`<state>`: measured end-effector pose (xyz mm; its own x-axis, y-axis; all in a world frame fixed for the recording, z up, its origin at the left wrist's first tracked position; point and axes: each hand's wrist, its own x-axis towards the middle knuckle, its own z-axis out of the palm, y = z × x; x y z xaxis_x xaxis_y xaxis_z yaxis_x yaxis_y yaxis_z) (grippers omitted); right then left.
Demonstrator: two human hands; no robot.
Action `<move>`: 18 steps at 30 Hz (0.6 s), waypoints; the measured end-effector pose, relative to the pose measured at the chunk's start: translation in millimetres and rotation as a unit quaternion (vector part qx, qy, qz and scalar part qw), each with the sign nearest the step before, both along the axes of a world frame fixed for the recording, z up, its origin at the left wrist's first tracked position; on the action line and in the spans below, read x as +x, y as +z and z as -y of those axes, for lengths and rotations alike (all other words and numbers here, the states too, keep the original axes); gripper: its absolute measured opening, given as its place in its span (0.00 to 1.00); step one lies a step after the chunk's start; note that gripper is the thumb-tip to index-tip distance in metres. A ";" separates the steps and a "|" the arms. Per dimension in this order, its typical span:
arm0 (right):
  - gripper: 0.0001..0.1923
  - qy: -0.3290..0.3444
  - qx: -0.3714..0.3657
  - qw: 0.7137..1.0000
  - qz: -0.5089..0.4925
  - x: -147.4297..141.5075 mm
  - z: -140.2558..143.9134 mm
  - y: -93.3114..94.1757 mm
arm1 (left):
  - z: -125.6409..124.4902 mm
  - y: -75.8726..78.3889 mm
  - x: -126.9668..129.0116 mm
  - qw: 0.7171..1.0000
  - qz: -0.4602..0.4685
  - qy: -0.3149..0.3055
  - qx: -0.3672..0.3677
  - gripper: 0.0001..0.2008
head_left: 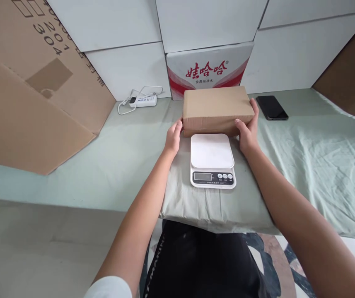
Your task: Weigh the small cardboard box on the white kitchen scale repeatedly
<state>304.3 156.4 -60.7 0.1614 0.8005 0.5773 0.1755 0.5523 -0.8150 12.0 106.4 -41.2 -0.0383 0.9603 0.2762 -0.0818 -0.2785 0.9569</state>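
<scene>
My left hand [173, 138] and right hand [248, 131] pressed the cardboard box [217, 108] between spread fingers; uneven pressure risked it tipping onto the scale [212, 160].

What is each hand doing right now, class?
Left hand: gripping the left end of the cardboard box.
Right hand: gripping the box's right end, behind the white scale.

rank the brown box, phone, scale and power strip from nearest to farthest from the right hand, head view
From the right hand:
1. brown box, gripped at its right end
2. scale, just to its left
3. phone, behind it to the right
4. power strip, far left by the wall
</scene>
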 end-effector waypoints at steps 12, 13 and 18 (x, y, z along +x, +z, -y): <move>0.56 0.005 -0.026 1.000 -0.016 3.9 -6.5 -5.7 | -1.3 -0.6 -0.4 1.000 -0.010 0.005 -0.003 0.46; 0.55 0.005 -0.028 0.999 -0.017 2.7 -5.7 -4.6 | -1.6 -1.3 0.0 1.000 -0.013 0.007 -0.002 0.46; 0.54 0.001 -0.005 1.000 0.003 7.7 0.7 2.1 | -6.1 -3.9 -7.5 0.999 -0.037 0.028 -0.013 0.47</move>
<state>312.0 155.6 -58.6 0.1557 0.8062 0.5707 0.1791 0.5451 -0.8190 4.5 112.5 -45.1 -0.0731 0.9640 0.2557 0.0040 -0.2561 0.9666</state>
